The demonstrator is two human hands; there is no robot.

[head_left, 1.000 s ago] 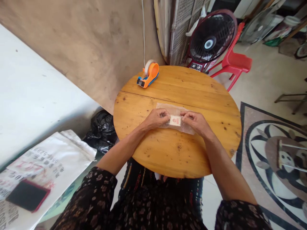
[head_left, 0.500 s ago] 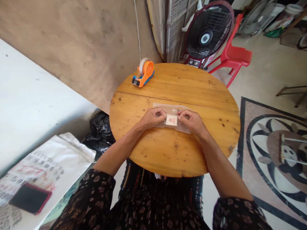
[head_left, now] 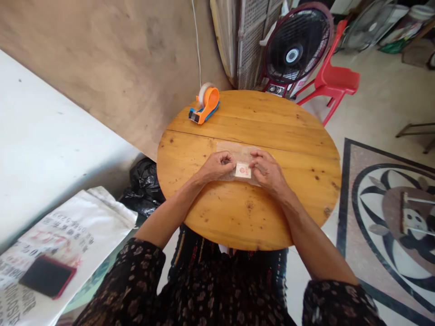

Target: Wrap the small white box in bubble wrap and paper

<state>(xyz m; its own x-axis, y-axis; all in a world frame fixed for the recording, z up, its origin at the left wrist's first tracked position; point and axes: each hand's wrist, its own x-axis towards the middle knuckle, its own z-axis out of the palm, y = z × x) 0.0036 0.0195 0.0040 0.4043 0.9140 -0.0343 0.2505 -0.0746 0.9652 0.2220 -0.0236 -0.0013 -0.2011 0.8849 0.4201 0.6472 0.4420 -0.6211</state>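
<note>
A small white box [head_left: 243, 170] with red print lies on a clear plastic sheet [head_left: 234, 147], perhaps bubble wrap, near the middle of the round wooden table. My left hand [head_left: 217, 166] is closed in a pinch at the box's left edge, resting over the sheet. On the other side, my right hand [head_left: 270, 171] has its fingers bent but apart, with the tips by the box's right edge. The right hand covers part of the sheet's right end.
An orange and blue tape dispenser [head_left: 205, 106] stands at the back left of the wooden table [head_left: 249, 222]. Beyond are a fan [head_left: 295, 50] and a red chair [head_left: 336, 81]. At the left, a phone [head_left: 48, 276] lies on a white printed sack [head_left: 98, 217], near a black bag [head_left: 144, 181].
My right hand has loosened from a pinch, its fingers spreading apart beside the box. Less of the sheet shows at its right end. My left hand stays at the box's left edge.
</note>
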